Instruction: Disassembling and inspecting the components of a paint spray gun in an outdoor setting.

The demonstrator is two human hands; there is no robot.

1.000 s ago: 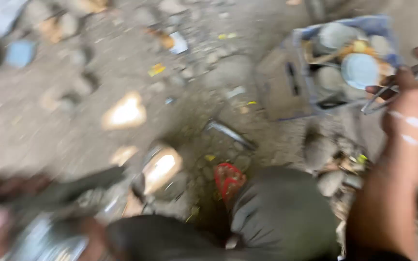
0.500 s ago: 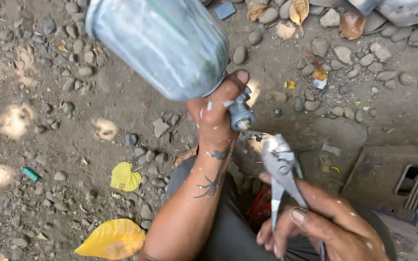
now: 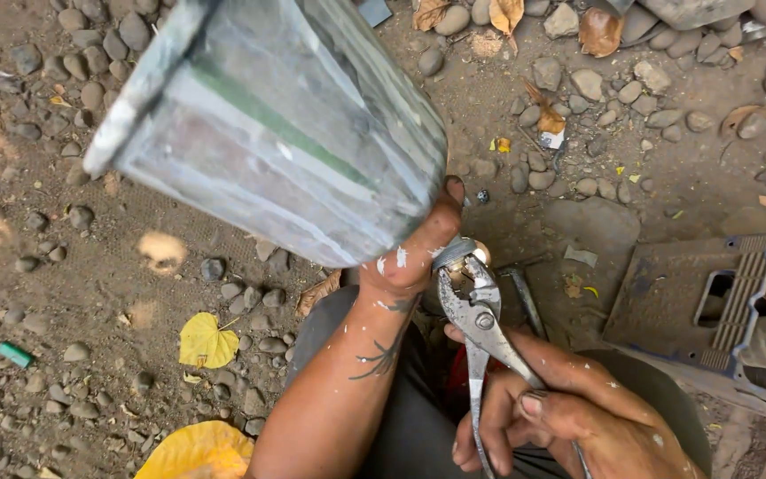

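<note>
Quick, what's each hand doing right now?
Left hand: closed, holding up the grey metal canister.
Right hand: closed on the pliers, whose jaws bite the canister's fitting.

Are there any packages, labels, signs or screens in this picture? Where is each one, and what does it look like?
No signs or screens show.
Metal can: held up in the left hand, upper middle; grey cylinder with a green stripe and pale bands like a worn label.
Plastic crate: right edge, on the ground; dark, dusty, blue-edged, with slots.
Small wrapper scrap: upper right among the stones; whitish.
Small green piece: left edge, on the dirt; too small to tell what it is.
</note>
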